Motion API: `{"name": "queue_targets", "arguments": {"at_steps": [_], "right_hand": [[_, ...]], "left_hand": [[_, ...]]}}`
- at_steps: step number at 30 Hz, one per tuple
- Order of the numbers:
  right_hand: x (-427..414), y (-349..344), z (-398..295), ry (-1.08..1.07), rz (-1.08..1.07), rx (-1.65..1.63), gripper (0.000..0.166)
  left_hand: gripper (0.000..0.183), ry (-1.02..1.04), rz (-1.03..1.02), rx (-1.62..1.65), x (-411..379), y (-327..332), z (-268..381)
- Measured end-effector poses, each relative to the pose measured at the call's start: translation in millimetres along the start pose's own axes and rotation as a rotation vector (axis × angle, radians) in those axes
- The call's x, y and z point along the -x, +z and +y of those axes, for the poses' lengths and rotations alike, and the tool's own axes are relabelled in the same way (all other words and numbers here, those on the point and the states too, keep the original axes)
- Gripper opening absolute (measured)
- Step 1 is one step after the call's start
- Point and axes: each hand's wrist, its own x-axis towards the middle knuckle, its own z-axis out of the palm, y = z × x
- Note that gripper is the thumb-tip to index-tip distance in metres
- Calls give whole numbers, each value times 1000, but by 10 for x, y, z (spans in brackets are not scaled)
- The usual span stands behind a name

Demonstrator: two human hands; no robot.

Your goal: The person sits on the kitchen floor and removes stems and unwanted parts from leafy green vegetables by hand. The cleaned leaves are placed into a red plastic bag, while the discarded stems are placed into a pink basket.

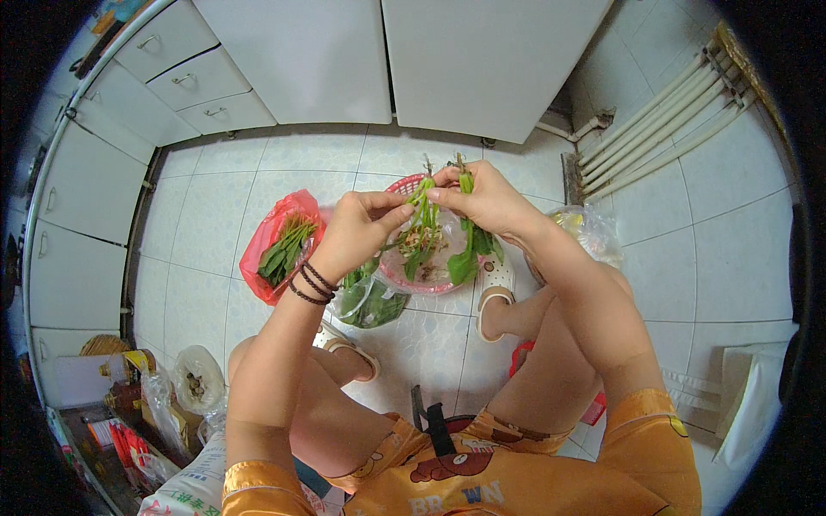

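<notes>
Between my hands hangs a leafy green plant point(423, 206), likely spinach, roots up. My left hand point(377, 222) pinches its stems, and the fingertips of my right hand point(466, 193) are at its upper stems. Another such plant point(466, 248) hangs from my right hand, leaves down. Below is a pink plastic basket point(435, 290) lined with a clear bag that holds trimmings point(419, 238). Left of it, a red plastic bag point(255, 258) holds a bunch of leafy greens point(284, 251). A clear bag of green leaves point(371, 303) lies by the basket's lower left.
My feet in white clogs point(497, 277) flank the space below the basket. A stuffed clear plastic bag point(584, 229) stands at right. White cabinets point(310, 58) line the far side; pipes point(664, 122) run along the right wall. Bags and bottles point(132, 367) crowd the lower left.
</notes>
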Motion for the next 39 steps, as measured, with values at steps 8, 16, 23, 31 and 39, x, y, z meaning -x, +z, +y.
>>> {"name": "queue_targets", "arguments": {"at_steps": [8,16,23,31,39], "right_hand": [[28,31,24,-69,-10,131,18],[27,37,-33,-129,-131,92,21],[30,-42,-18,-188,-138,279,24],[33,-52,-32,-108,-19,194,25],[64,-3,-136,24,19,91,23]], "left_hand": [[21,68,8,100,-17,52,-5],[26,57,-145,80,-17,25,49],[28,248,-92,-394,13,-121,213],[30,-13,45,-59,-13,-132,125],[27,79,102,-49,-33,66,202]]}}
